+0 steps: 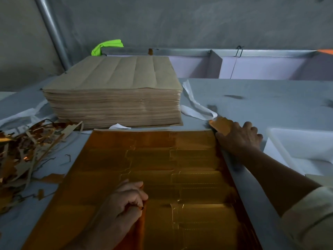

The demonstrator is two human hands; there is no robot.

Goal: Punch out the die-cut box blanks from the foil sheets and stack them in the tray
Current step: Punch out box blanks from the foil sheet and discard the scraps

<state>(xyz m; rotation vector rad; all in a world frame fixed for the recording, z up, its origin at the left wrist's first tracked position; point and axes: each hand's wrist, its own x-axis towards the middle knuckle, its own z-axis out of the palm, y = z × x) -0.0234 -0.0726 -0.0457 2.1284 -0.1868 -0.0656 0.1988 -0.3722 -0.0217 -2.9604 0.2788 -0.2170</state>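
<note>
- The gold foil sheet (pixel 162 177) lies flat on the grey table (pixel 270 98), filling the lower middle of the frame, and you can see the die-cut lines of the box blanks across it.
- The right hand (pixel 237 139) is at the sheet's upper right corner, fingers curled down around a gold edge strip (pixel 220 125) that pokes out past the knuckles, so it's gripping that.
- The left hand (pixel 126 201) sits on the sheet at bottom centre with its fingers curled in. There's a darker orange fold right under it, but honestly I can't tell if it's pinching it or just resting.
- The white tray (pixel 281 141) is at the right edge, just beside the right wrist.
- A thick stack of brown sheets (pixel 111 98) (plain backs up) sits behind the foil sheet, centre left.
- The scrap pile (pixel 19 152) of gold and brown trimmings is at the far left.
- A white strap (pixel 196 105) curls beside the stack.
</note>
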